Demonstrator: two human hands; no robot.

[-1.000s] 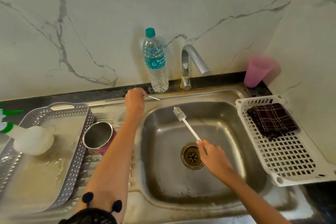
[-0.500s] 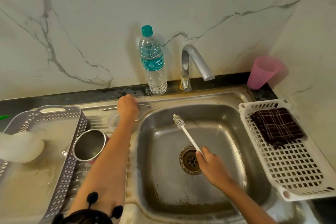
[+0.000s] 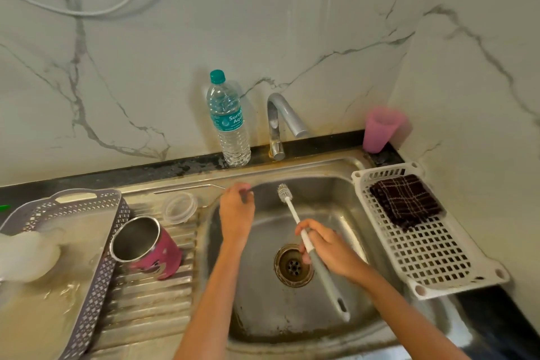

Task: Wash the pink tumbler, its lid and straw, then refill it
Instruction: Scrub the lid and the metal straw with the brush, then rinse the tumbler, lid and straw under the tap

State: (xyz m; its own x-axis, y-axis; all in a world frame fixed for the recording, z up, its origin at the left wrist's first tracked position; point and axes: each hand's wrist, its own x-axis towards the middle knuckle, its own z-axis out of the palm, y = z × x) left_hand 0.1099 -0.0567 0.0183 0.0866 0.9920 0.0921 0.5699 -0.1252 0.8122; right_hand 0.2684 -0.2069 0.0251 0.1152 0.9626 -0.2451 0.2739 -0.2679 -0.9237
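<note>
The pink tumbler (image 3: 149,248) lies tilted on the ribbed drainboard, its steel mouth facing up-left. Its clear lid (image 3: 179,207) lies flat just behind it. A thin metal straw (image 3: 187,187) stretches along the sink's back rim; my left hand (image 3: 236,210) pinches its right end over the basin's back left corner. My right hand (image 3: 327,245) grips the handle of a white bottle brush (image 3: 287,203) above the drain, bristle head pointing up and away. A water bottle (image 3: 229,123) with a teal cap stands behind the sink.
The steel sink (image 3: 336,207) has a drain (image 3: 293,265) and a tap (image 3: 280,123) at the back. A grey perforated tray (image 3: 96,272) with a white sponge-like object sits left. A white basket (image 3: 432,254) with a dark checked cloth sits right. A pink cup (image 3: 380,130) stands in the corner.
My left hand has slid right along the back rim with the straw's end, from the drainboard side to over the basin. My right hand has shifted its grip on the brush slightly.
</note>
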